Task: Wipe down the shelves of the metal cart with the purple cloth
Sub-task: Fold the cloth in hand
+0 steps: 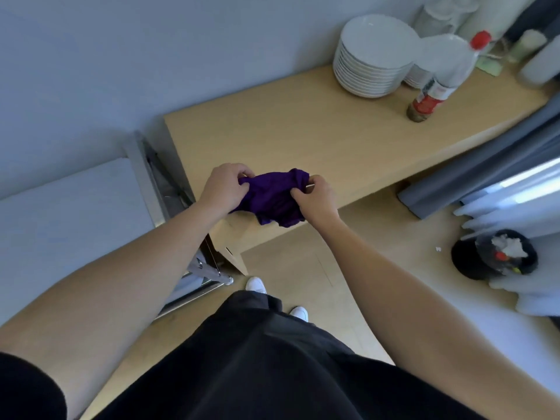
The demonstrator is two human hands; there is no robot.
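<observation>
the cloth (272,197) sits at the centre of the frame, bunched between both hands just above the near corner of the desk (303,125). the left hand (225,189) has its fingers curled into the cloth's left edge, and the right hand (315,197) pinches its right edge with thumb and fingers. both are clamped on the fabric. holding it from two sides like this looks like gathering or folding it into a pad that fits one palm before wiping.

the cart (145,183) stands at the left of the frame, just beside the desk, with the cloth not yet on it, so the wiping seems not yet begun. plates (372,56) and a bottle (445,77) stand at the upper right, well apart from the hands.
</observation>
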